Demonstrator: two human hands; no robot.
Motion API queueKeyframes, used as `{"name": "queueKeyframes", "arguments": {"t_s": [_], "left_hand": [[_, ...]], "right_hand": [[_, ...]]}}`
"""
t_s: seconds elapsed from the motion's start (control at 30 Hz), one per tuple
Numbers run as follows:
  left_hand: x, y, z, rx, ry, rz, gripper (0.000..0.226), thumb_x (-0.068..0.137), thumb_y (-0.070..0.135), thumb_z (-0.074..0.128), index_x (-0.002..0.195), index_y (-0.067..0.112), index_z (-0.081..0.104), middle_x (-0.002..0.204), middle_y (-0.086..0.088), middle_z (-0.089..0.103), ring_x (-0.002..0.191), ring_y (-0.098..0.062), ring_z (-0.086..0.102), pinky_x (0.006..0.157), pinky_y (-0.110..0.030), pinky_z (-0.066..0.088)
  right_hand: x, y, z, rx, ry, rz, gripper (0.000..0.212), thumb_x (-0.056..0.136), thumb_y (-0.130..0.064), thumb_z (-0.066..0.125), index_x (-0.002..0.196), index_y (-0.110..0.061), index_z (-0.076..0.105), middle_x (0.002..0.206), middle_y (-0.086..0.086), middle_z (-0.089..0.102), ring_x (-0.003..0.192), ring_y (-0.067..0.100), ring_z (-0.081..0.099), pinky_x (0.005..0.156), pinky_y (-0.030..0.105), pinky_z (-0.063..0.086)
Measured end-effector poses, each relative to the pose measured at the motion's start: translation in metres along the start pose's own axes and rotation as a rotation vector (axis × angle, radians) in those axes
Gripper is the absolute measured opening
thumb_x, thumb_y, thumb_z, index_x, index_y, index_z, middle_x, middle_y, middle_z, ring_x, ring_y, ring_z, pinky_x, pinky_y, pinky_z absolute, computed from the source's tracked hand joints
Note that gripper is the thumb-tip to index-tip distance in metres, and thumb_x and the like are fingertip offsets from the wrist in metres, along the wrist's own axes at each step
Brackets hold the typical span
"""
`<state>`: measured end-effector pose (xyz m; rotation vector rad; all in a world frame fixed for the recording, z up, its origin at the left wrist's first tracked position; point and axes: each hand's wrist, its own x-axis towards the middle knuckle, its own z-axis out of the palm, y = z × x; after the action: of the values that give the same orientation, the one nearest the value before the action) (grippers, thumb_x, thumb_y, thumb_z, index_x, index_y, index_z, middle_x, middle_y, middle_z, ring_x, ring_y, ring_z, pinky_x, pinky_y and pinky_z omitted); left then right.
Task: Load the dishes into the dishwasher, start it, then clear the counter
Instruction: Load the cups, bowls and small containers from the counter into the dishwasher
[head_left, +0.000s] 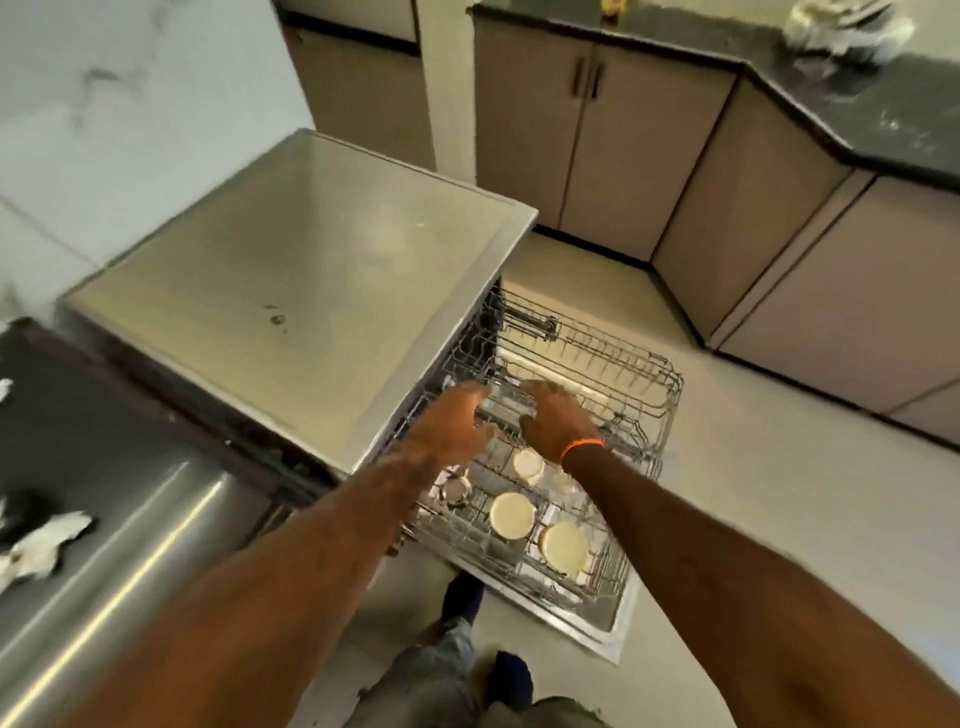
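1. The steel-topped dishwasher (291, 270) stands open, its door down over the pale floor (753, 493).
2. The grey wire upper rack (623, 374) is pulled out, and beneath it sits the grey wire lower rack (597, 566).
3. Both hands reach to a clear glass tumbler (503, 404) lying on its side at the upper rack's near edge.
4. The left hand (449, 423) has its fingers curled round one end of the tumbler; the right hand (558, 415), with an orange wristband (582, 448), grips the other end.
5. Three round cream-coloured bowls (511, 514) rest upside down in the lower rack, with a small steel cup (456, 488) beside them.
6. A black stone worktop (831, 109) runs over beige cabinets (649, 156).
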<state>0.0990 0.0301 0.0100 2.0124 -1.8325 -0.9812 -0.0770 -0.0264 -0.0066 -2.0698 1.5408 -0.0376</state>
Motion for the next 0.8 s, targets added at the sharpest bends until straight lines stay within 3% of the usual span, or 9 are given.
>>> {"name": "queueKeyframes", "arguments": {"t_s": [0.1, 0.2, 0.33, 0.5, 0.8], "left_hand": [[-0.040, 0.001, -0.029, 0.031, 0.176, 0.042, 0.061, 0.092, 0.034, 0.064, 0.149, 0.016, 0.048, 0.155, -0.004, 0.046, 0.141, -0.021, 0.045, 0.117, -0.035, 0.037], [-0.080, -0.017, -0.055, 0.068, 0.327, -0.024, 0.067, 0.092, 0.036, 0.064, 0.153, 0.022, 0.041, 0.161, -0.001, 0.038, 0.148, -0.021, 0.034, 0.121, -0.043, 0.032], [-0.127, -0.047, -0.088, 0.116, 0.473, -0.147, 0.071, 0.096, 0.035, 0.063, 0.158, 0.020, 0.032, 0.163, -0.002, 0.035, 0.149, -0.024, 0.031, 0.122, -0.041, 0.029], [-0.199, -0.089, -0.122, 0.075, 0.624, -0.370, 0.080, 0.093, 0.036, 0.066, 0.159, 0.018, 0.025, 0.161, -0.006, 0.037, 0.148, -0.027, 0.034, 0.120, -0.043, 0.032], [-0.331, -0.178, -0.166, 0.086, 0.839, -0.626, 0.080, 0.090, 0.031, 0.070, 0.156, 0.012, 0.030, 0.159, -0.007, 0.038, 0.147, -0.028, 0.034, 0.119, -0.041, 0.032]], "right_hand": [[-0.008, -0.041, -0.018, -0.010, 0.038, -0.151, 0.057, 0.090, -0.023, 0.059, 0.145, -0.025, 0.046, 0.145, 0.011, 0.052, 0.126, 0.034, 0.054, 0.103, 0.046, 0.048], [-0.016, -0.088, -0.027, -0.023, 0.039, -0.306, 0.056, 0.089, -0.020, 0.059, 0.144, -0.022, 0.048, 0.146, 0.011, 0.051, 0.127, 0.033, 0.054, 0.105, 0.043, 0.047], [-0.021, -0.157, -0.023, -0.016, 0.014, -0.502, 0.054, 0.091, -0.016, 0.061, 0.144, -0.019, 0.050, 0.148, 0.007, 0.050, 0.133, 0.028, 0.049, 0.112, 0.037, 0.038], [-0.033, -0.241, 0.009, -0.006, -0.061, -0.685, 0.056, 0.090, -0.021, 0.062, 0.144, -0.024, 0.049, 0.147, 0.004, 0.051, 0.126, 0.028, 0.054, 0.108, 0.040, 0.043], [-0.083, -0.400, 0.085, 0.019, -0.183, -1.004, 0.055, 0.088, -0.016, 0.066, 0.141, -0.017, 0.053, 0.144, 0.005, 0.054, 0.130, 0.023, 0.052, 0.109, 0.030, 0.036]]}}
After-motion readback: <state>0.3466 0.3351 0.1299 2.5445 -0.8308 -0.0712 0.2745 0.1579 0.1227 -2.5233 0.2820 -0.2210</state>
